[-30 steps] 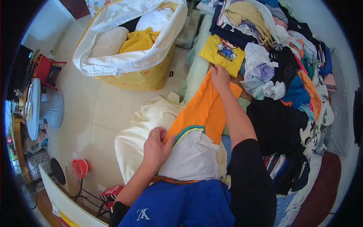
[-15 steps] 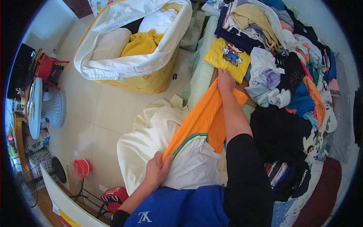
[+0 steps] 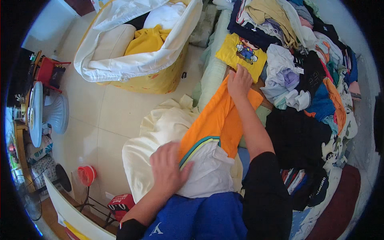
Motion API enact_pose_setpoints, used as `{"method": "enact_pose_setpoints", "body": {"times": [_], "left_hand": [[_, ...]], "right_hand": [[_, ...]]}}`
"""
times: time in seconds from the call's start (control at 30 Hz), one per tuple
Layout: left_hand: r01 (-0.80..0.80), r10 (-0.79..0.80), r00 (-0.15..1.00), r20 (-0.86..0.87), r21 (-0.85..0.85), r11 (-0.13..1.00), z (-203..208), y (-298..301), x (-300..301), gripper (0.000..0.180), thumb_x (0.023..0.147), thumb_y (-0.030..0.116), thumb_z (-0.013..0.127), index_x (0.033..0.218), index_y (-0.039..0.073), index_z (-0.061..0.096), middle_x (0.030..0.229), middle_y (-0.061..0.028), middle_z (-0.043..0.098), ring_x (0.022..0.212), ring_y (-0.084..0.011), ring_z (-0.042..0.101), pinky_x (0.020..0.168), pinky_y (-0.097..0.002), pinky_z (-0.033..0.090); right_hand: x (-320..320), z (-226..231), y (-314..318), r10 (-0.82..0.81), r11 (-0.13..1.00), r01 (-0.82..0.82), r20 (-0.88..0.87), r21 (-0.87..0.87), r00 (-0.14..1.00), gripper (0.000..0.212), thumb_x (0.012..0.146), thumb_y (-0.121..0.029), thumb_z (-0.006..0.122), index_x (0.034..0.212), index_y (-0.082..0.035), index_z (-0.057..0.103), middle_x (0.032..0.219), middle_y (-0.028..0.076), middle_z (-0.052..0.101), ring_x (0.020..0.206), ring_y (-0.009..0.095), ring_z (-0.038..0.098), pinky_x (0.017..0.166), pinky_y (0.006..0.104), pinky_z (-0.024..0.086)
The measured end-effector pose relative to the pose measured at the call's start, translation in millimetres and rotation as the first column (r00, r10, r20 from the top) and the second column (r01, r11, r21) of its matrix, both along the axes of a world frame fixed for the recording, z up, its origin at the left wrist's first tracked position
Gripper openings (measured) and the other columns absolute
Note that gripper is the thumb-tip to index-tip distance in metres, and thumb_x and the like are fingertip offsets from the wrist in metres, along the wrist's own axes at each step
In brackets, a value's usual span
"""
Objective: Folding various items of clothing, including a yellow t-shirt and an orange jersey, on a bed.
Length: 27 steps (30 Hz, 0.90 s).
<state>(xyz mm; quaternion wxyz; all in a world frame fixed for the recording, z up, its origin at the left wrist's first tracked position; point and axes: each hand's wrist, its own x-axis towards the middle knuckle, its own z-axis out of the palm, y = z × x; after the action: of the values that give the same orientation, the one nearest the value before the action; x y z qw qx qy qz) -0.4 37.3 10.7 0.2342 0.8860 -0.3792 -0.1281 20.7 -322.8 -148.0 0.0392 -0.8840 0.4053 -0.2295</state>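
Note:
An orange and white shirt (image 3: 208,128) with a green and yellow stripe lies folded lengthwise across my lap, its orange end reaching the bed's edge. Slightly blurred, my left hand (image 3: 168,168) rests at the shirt's near left edge, thumb apart from the fingers. At the far orange end, my right hand (image 3: 240,82) lies with fingers stretched out on the cloth, just short of a folded yellow shirt (image 3: 248,54) with a cartoon print. Cream satiny cloth (image 3: 160,132) spreads beneath and left of the orange and white shirt.
A yellow fabric basket (image 3: 148,78) with a white lining holds clothes at the far left. Heaped clothes (image 3: 296,140) cover the bed on the right. A blue round-topped stool (image 3: 38,114) and a red bucket (image 3: 87,176) stand on the left.
My left hand has loosened from the shirt's edge and spread its fingers over it. My right hand has gone from pinching the far end to lying with fingers extended.

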Motion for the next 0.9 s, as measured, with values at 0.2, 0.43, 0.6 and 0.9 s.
{"method": "enact_pose_setpoints", "body": {"times": [0.2, 0.43, 0.6, 0.9], "left_hand": [[0.595, -0.595, 0.804, -0.002, 0.026, 0.803, -20, -29, -26, 0.069, 0.074, 0.045, 0.070, 0.129, 0.007, 0.052, 0.139, -0.0143, 0.044, 0.135, -0.0349, 0.032, 0.110, -0.0562, 0.020], [0.694, -0.702, 0.711, -0.028, -0.129, 0.708, -27, -11, -34, 0.065, 0.080, 0.052, 0.061, 0.128, 0.008, 0.054, 0.138, -0.0132, 0.047, 0.135, -0.0339, 0.033, 0.112, -0.0517, 0.019], [0.420, -0.513, 0.849, -0.125, -0.429, 0.800, -22, 47, -27, 0.045, 0.072, 0.016, 0.075, 0.113, 0.007, 0.060, 0.124, -0.0164, 0.055, 0.119, -0.0351, 0.050, 0.098, -0.0470, 0.040], [0.061, -0.108, 0.990, -0.095, -0.409, 0.911, -13, 83, -21, 0.021, 0.071, 0.003, 0.072, 0.090, 0.005, 0.063, 0.093, -0.0125, 0.062, 0.089, -0.0305, 0.060, 0.078, -0.0394, 0.049]], "right_hand": [[-29, -16, 55, 0.214, 0.965, -0.157, -0.283, 0.210, 0.935, 0.060, 0.091, -0.047, 0.047, 0.139, -0.011, 0.041, 0.146, 0.022, 0.032, 0.134, 0.044, 0.026, 0.108, 0.0555, 0.019], [-34, -26, 51, 0.204, 0.972, -0.166, -0.252, 0.163, 0.946, 0.065, 0.092, -0.049, 0.045, 0.147, -0.018, 0.030, 0.152, 0.021, 0.020, 0.139, 0.043, 0.017, 0.111, 0.0582, 0.010], [-70, -13, 46, 0.271, 0.940, -0.288, 0.114, 0.182, 0.956, 0.060, 0.090, -0.039, 0.055, 0.141, -0.012, 0.038, 0.144, 0.023, 0.035, 0.131, 0.039, 0.034, 0.106, 0.0520, 0.026], [-181, 103, 131, 0.403, 0.419, -0.193, 0.009, 0.887, 0.915, 0.023, 0.080, -0.023, 0.072, 0.087, -0.002, 0.065, 0.076, 0.004, 0.062, 0.070, 0.011, 0.059, 0.063, 0.0282, 0.048]]}}
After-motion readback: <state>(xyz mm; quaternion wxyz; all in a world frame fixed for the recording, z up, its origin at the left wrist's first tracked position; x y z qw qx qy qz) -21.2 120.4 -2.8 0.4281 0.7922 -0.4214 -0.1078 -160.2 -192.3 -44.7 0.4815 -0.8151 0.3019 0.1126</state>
